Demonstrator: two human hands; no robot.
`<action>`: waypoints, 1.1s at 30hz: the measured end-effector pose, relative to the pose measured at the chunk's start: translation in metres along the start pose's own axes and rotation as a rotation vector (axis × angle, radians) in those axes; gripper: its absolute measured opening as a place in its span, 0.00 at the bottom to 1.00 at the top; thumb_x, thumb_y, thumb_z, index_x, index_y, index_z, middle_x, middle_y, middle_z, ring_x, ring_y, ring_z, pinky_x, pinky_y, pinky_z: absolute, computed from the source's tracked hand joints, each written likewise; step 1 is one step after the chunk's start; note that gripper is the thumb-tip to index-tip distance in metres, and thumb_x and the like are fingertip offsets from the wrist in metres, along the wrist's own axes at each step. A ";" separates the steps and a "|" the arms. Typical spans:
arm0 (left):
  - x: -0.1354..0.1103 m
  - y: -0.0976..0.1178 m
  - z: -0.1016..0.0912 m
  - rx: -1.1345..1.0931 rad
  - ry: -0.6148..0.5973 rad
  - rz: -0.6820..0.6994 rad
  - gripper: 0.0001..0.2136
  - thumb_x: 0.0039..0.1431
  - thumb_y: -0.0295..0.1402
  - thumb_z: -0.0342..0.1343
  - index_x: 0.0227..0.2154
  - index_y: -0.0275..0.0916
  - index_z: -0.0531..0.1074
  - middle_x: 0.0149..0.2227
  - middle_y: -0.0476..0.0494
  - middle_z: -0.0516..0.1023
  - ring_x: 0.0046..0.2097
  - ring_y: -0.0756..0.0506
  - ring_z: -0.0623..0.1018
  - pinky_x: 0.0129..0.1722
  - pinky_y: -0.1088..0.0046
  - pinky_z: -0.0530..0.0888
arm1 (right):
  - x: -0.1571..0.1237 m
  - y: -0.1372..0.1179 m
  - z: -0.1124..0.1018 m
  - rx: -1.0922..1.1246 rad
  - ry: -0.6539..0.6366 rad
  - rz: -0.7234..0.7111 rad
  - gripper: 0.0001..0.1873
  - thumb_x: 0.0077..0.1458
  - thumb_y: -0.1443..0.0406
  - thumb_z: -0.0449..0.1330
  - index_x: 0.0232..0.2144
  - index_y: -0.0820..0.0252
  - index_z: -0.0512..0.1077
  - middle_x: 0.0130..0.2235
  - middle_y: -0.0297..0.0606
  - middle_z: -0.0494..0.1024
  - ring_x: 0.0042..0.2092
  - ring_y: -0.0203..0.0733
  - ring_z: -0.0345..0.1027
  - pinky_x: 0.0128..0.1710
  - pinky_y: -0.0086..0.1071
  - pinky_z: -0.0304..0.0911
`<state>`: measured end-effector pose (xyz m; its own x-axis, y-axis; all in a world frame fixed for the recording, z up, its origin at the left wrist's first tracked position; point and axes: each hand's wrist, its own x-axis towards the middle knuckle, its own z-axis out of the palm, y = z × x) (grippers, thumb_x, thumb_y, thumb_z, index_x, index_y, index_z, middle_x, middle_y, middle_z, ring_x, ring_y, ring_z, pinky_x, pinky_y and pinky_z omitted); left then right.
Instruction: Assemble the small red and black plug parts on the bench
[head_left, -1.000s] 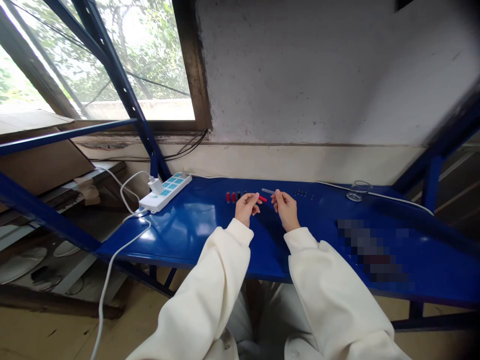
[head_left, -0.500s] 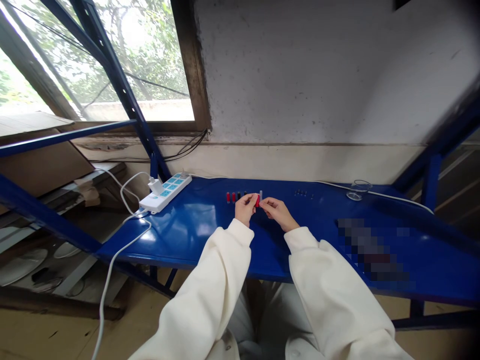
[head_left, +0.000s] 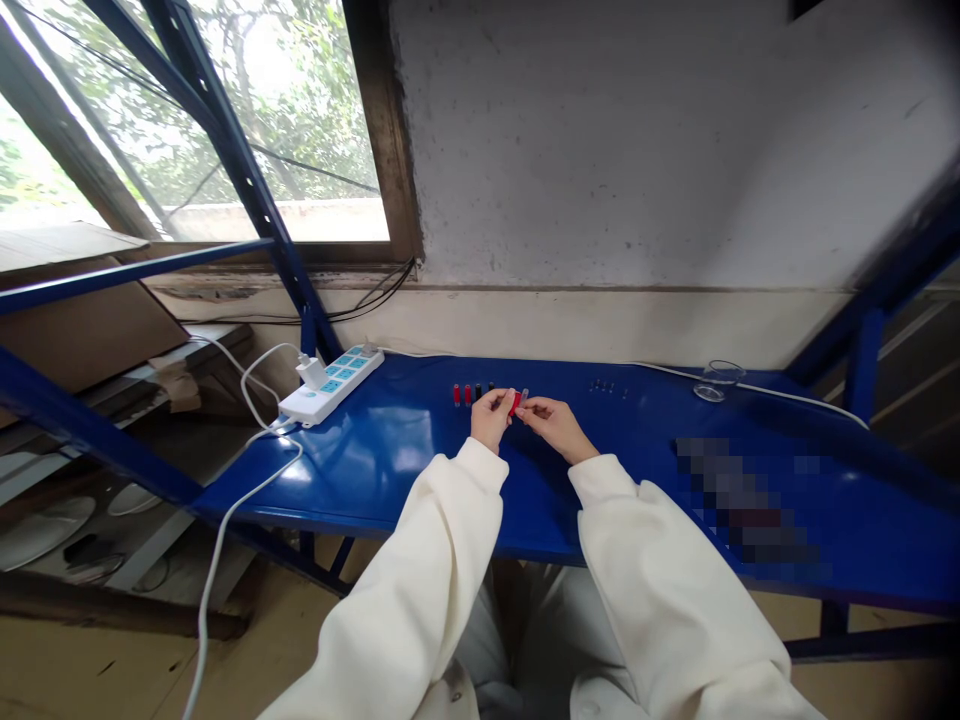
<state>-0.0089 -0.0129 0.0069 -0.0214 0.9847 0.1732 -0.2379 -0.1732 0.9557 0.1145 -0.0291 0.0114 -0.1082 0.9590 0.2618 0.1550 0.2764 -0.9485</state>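
Observation:
A small red cylinder with a pale top is pinched upright between the thumb and fingers of my left hand. My right hand is closed in a pinch at the cylinder's right side. Whatever its fingertips hold, if anything, is too small to make out. Just behind the fingertips shows a small clear or greyish piece. Left of my hands, two more red cylinders and a black one stand in a row on the blue table. Another dark one is partly hidden behind my left hand.
At the left of the table lies a white power strip with a plug and cables. Several tiny pieces lie right of my hands. A clear glass is near the wall, and a blurred dark object lies at the right.
My right fingertips have moved slightly left, closer to the red cylinder. The cylinder looks a little more tilted. My left hand has barely moved.

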 end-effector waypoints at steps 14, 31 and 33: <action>0.001 -0.006 -0.001 0.059 -0.029 0.060 0.12 0.47 0.40 0.55 0.27 0.35 0.72 0.24 0.48 0.70 0.23 0.55 0.65 0.20 0.80 0.60 | 0.002 0.007 -0.001 -0.076 -0.047 -0.074 0.16 0.42 0.54 0.60 0.24 0.62 0.69 0.25 0.34 0.71 0.27 0.35 0.63 0.30 0.30 0.60; -0.004 -0.005 0.004 0.142 -0.131 -0.019 0.07 0.48 0.34 0.54 0.26 0.35 0.71 0.23 0.47 0.70 0.24 0.53 0.69 0.24 0.78 0.65 | 0.059 0.052 -0.057 -0.706 0.283 0.091 0.09 0.42 0.60 0.59 0.21 0.61 0.70 0.23 0.36 0.72 0.26 0.36 0.64 0.26 0.29 0.55; -0.004 -0.008 0.007 0.190 -0.163 0.009 0.05 0.47 0.32 0.54 0.26 0.35 0.71 0.22 0.48 0.70 0.24 0.53 0.69 0.26 0.77 0.66 | 0.065 0.056 -0.062 -0.774 0.274 0.111 0.07 0.42 0.62 0.59 0.21 0.61 0.71 0.23 0.37 0.73 0.26 0.37 0.64 0.26 0.29 0.55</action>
<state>-0.0006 -0.0157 0.0005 0.1379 0.9693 0.2033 -0.0516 -0.1980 0.9788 0.1769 0.0523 -0.0134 0.1751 0.9369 0.3025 0.7935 0.0476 -0.6067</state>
